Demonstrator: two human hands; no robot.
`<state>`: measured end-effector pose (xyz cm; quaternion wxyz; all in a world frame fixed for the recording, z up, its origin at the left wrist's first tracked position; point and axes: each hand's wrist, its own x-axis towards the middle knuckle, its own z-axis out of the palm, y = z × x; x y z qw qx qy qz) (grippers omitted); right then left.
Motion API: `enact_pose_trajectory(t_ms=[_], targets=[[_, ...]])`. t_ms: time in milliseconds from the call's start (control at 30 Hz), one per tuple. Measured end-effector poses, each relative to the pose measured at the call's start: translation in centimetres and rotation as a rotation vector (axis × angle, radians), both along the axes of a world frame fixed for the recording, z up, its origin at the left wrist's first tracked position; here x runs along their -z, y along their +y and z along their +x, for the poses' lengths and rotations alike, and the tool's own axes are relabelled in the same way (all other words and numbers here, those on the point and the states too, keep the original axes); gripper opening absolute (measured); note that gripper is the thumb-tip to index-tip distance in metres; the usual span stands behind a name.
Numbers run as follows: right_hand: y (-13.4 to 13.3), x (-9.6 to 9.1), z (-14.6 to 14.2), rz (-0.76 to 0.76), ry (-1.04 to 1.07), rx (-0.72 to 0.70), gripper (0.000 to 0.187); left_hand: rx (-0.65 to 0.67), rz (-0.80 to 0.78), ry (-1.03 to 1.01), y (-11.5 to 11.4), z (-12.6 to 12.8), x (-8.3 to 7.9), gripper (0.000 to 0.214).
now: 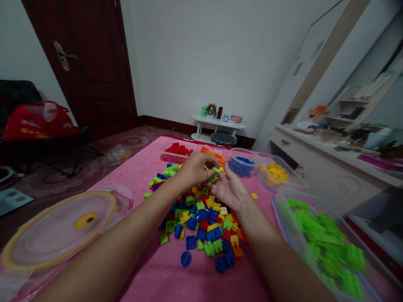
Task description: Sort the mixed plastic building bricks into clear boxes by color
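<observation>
Over the middle of a mixed pile of toy building bricks (201,214), my two hands meet. My left hand (200,165) reaches in palm down, its thumb and fingers pinching a light green toy brick (215,170). From the other side my right hand (231,189) is turned palm up, thumb raised and fingers curled against the green pieces between the hands. The fingertips partly hide what lies there, and a small red or orange bit shows beside them. Blue wheels (186,259) lie at the pile's near edge.
Beyond the pile stand clear boxes of red bricks (178,149), orange bricks (214,154), blue bricks (242,164) and yellow bricks (276,173). A box of green bricks (327,243) is at right. Round yellow-rimmed lid (107,205) lies left on the pink cloth (126,176).
</observation>
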<state>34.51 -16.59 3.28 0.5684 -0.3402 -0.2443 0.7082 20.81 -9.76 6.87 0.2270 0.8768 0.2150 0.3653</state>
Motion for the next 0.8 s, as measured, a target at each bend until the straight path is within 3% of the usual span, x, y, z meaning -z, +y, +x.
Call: enact_pose_trajectory(t_ms=[167, 300, 400, 500, 600, 700, 800], targets=[[0.3, 0.3, 0.3, -0.016, -0.106, 0.216, 0.007, 0.096, -0.029, 0.039, -0.1, -0.1, 0.0, 0.024], [0.1, 0.2, 0.7, 0.064, -0.357, 0.316, 0.016, -0.002, -0.044, 0.019, 1.0, -0.7, 0.0, 0.023], [0.0, 0.0, 1.2, 0.135, -0.756, 0.363, 0.023, -0.098, -0.081, -0.008, 1.6, -1.3, -0.5, 0.019], [-0.1, 0.0, 1.5, 0.345, -1.31, 0.281, 0.021, -0.167, -0.095, -0.012, 2.0, -1.9, -0.9, 0.019], [-0.3, 0.4, 1.2, 0.536, -1.715, 0.053, 0.03, -0.224, -0.079, 0.057, 2.6, -2.4, -0.8, 0.02], [-0.3, 1.0, 0.6, 0.538, -1.919, -0.082, 0.037, -0.247, -0.093, 0.246, 3.1, -2.8, -0.3, 0.02], [-0.3, 1.5, 0.3, 0.512, -1.992, -0.074, 0.034, -0.233, -0.104, 0.504, 3.3, -3.3, 0.1, 0.019]])
